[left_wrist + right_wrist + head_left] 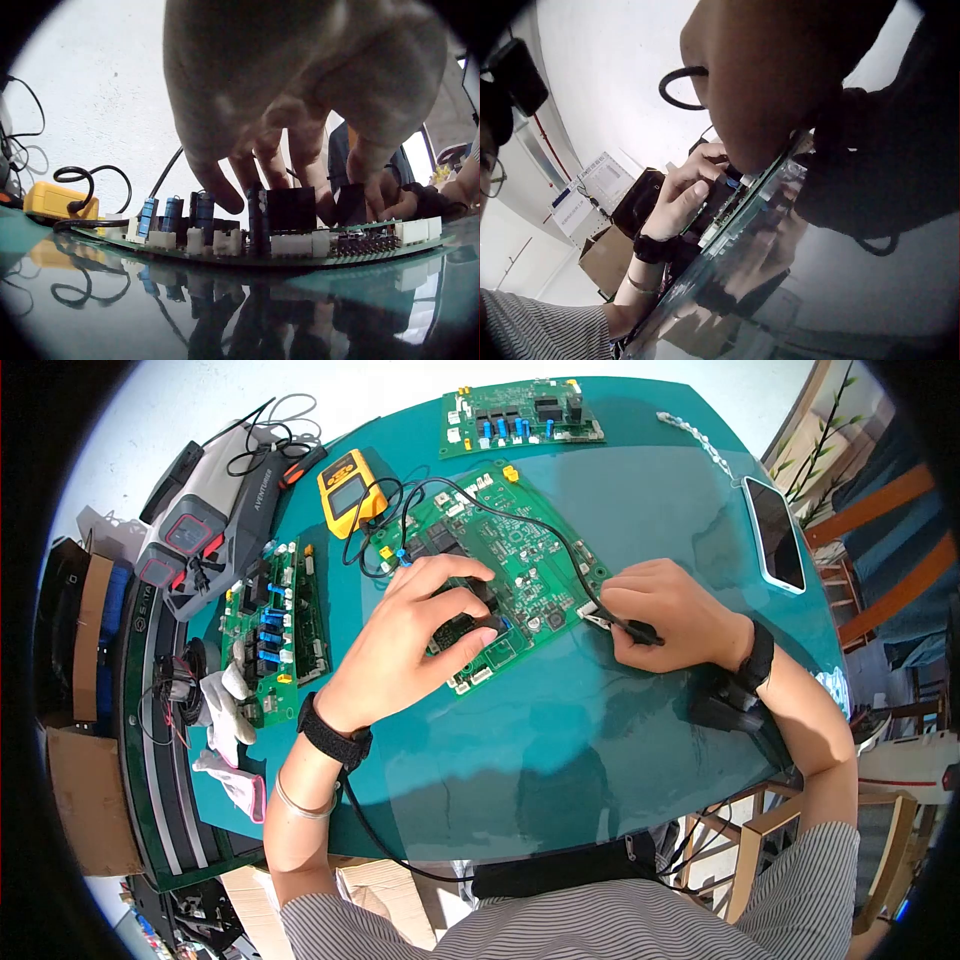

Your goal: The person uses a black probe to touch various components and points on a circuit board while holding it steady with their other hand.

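Observation:
A large green circuit board (520,550) lies on the teal glass table (600,740). My left hand (470,615) rests on its near half, thumb and curled fingers set around a black component (462,630). In the left wrist view the fingertips (225,191) come down among blue capacitors (148,216) and a black block (292,210). At the board's right edge my right hand (615,615) pinches a black test probe (628,628), whose tip sits at a white connector (587,608). Its black lead (520,520) runs back across the board to a yellow multimeter (350,490).
A second board (520,415) lies at the far edge and a third (275,625) at the left, beside white gloves (230,710). A grey tool case (215,510) sits far left, a phone (775,535) at the right. Cardboard boxes stand left of the table.

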`<state>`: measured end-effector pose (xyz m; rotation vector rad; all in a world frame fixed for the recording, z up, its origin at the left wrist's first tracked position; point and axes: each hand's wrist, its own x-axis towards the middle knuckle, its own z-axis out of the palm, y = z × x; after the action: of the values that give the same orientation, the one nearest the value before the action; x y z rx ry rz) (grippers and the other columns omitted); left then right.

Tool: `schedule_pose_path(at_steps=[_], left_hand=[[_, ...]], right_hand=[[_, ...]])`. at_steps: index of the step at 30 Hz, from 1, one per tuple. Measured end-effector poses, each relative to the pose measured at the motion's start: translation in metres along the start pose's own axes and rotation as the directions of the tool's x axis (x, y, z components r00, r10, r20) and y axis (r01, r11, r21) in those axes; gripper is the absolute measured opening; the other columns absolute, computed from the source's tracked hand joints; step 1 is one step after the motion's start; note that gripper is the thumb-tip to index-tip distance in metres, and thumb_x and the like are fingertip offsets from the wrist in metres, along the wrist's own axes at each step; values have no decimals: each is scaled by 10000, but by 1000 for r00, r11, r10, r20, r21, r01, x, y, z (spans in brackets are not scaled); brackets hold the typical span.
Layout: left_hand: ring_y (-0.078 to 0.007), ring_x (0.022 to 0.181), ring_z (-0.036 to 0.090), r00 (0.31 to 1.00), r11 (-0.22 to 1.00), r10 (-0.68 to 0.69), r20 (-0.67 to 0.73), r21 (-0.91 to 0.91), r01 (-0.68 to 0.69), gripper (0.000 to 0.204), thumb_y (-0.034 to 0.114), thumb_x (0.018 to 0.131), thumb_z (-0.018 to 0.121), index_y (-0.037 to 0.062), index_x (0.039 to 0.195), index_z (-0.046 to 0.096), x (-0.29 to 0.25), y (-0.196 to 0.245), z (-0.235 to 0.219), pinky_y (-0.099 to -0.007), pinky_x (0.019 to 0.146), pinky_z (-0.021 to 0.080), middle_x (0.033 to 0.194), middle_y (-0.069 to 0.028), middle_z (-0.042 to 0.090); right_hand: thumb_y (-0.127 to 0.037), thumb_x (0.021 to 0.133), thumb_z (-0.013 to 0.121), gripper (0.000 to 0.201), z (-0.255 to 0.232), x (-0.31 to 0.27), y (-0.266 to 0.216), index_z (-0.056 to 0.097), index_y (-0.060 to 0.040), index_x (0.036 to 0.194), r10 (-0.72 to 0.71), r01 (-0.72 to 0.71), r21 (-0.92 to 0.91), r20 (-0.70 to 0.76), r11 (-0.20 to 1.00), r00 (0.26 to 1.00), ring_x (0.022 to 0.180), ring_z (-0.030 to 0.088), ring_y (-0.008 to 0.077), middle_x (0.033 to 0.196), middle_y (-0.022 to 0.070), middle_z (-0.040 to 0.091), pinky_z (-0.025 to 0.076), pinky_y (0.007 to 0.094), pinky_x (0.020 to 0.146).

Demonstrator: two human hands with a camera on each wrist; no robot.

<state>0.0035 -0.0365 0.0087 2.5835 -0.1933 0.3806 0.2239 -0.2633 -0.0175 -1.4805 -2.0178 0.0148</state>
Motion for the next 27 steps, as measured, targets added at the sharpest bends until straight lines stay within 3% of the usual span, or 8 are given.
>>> schedule_pose_path(at_steps=[11,17,27], left_hand=[[-341,1231,573,1000,1000,-2,14,4,2,142,73,887,757,17,998,688,1,1,-1,-439,1066,452,1350,-129,613],[-343,1228,574,1000,1000,4,10,13,-4,139,75,889,755,18,996,687,1,1,-1,-444,1066,448,1343,-132,619],[-341,1221,578,1000,1000,4,7,18,-4,141,82,891,756,20,992,680,1,1,-1,-445,1058,451,1341,-129,621]], right_hand=[[-61,748,680,192,-2,0,0,503,-61,821,22,-22,9,52,1000,998,627,573,311,689,77,520,456,410,587],[-63,735,697,219,-2,1,-2,503,-64,837,7,-9,-60,-31,998,1000,644,580,304,692,65,532,465,409,604],[-77,760,688,210,-2,1,-1,500,-66,854,32,-33,11,49,999,998,647,575,311,699,67,529,457,415,601]])
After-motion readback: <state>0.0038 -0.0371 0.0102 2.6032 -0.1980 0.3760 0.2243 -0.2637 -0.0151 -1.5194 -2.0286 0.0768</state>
